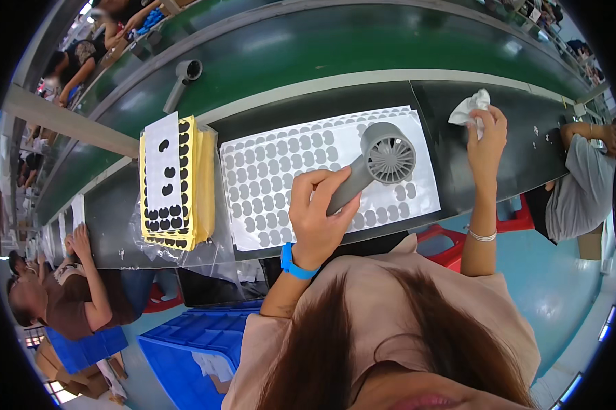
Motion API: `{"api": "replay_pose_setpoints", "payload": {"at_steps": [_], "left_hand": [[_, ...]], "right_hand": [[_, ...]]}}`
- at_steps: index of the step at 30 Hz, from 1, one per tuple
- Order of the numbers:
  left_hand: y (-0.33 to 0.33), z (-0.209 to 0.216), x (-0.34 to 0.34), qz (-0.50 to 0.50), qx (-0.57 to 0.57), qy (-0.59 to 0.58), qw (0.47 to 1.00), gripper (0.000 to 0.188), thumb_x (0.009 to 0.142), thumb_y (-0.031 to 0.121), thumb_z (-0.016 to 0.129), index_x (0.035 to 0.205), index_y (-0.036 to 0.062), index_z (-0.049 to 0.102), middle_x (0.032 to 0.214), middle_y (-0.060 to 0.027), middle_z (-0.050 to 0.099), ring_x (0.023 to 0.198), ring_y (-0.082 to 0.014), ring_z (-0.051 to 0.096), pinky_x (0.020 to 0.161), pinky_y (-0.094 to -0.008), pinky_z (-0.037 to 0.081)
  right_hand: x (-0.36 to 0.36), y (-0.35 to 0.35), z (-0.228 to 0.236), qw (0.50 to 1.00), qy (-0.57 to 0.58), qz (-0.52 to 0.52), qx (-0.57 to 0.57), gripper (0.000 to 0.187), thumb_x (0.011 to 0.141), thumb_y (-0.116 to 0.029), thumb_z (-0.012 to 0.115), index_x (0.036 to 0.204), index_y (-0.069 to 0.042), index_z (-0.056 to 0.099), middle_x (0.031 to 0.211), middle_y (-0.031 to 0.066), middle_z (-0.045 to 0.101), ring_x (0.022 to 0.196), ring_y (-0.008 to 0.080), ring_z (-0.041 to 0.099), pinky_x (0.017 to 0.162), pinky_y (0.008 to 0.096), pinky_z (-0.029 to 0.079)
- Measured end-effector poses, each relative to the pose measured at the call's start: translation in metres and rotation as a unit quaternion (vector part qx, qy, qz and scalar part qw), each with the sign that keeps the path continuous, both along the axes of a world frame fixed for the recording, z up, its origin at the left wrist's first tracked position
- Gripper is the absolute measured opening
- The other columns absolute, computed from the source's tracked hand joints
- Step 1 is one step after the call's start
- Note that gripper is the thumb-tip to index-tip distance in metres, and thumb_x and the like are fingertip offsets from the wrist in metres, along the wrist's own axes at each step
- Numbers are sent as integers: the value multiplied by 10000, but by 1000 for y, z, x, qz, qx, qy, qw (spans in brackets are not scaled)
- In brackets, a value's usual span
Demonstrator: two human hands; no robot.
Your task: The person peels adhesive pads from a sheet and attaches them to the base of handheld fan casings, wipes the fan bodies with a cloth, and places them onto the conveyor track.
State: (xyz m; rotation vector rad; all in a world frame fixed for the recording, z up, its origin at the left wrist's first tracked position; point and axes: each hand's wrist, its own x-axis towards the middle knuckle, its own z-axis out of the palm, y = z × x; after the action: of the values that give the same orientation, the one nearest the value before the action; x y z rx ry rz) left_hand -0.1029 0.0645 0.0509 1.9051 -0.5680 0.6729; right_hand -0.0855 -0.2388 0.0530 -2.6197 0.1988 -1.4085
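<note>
My left hand (319, 213) is closed around the handle of a grey handheld fan (388, 152), its round slatted head tilted up to the right. Beneath the fan lies a white sheet of grey stickers (274, 164), with part of its right side bare of stickers. Farther right, my right hand (489, 133) pinches a crumpled white cloth or tissue (470, 108) above the black tabletop. Left of the sticker sheet stands a stack of yellow-backed sheets (202, 181) with black stickers, partly in clear plastic, a white sheet with a few black stickers on top.
Another grey handheld fan (182, 83) lies on the green conveyor belt (274, 58) beyond the black table (113, 205). Blue crates (192, 342) stand below at my left. A red stool (444, 249) is under the table edge. Co-workers sit left (89, 294) and right (581, 184).
</note>
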Motion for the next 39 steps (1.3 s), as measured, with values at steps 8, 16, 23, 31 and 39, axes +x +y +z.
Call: {"api": "replay_pose_setpoints", "payload": {"at_steps": [8,16,23,31,39], "left_hand": [[1,-2,2,11,-21,25,999,427,605,-10,749,1012,48,634,845,-81,527,739,-211,539,611,-303,460],[21,1,12,-305,-451,458,703,381,940,248,462,1183,-44,485,933,-55,542,783,-157,515,755,-267,427],[31,-6,26,-307,-657,477,496,387,936,314,460,1129,-22,457,1040,-123,546,1026,-270,538,924,-371,462],[35,-4,21,-357,-701,473,396,453,935,297,455,1225,-38,364,1099,-151,483,1069,-264,498,955,-353,469],[35,-2,20,-350,-663,495,439,425,863,82,462,1251,-61,364,1091,-137,526,1084,-283,492,1045,-445,332]], "right_hand": [[-9,-30,-54,976,172,-90,94,99,778,-81,621,859,-29,597,893,143,590,832,311,581,728,366,445],[-6,-75,-87,964,204,-116,124,212,805,-212,647,833,-14,576,763,146,597,689,294,570,647,366,441],[-3,-67,-79,938,228,-143,217,286,792,-286,683,791,-14,593,640,66,597,580,158,562,579,284,434],[-8,-90,-110,970,103,-53,213,135,817,-119,624,883,-1,640,766,99,594,697,204,566,664,295,437],[-24,-53,-70,981,175,-24,85,448,755,31,560,1161,-157,570,1123,129,529,1043,293,517,868,354,415]]}}
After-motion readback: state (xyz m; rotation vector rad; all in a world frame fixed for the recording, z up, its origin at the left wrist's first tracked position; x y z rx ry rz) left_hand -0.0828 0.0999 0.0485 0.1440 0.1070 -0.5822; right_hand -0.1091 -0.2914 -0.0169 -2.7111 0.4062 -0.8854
